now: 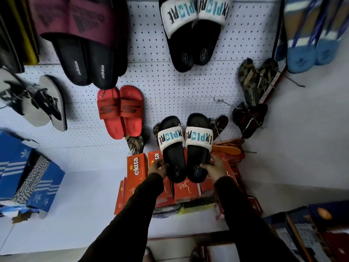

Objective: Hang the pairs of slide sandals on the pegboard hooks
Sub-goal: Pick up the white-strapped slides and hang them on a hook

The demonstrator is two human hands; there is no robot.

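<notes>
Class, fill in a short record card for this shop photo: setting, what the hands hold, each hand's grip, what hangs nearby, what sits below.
setting: white pegboard wall hung with footwear
held: black slide pair with white EXPLORE straps
left hand: grips heel of left slide
right hand: grips heel of right slide
hanging nearby: red slides; matching EXPLORE pair above
free hook: right of the red slides
below: orange ektta boxes

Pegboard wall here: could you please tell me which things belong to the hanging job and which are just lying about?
Part of the job:
- black EXPLORE slides, held at the heels by left hand and right hand
- pegboard
- bare hook

Just lying about:
- orange ekta boxes
- blue striped boxes
- red slides, already hung
</notes>
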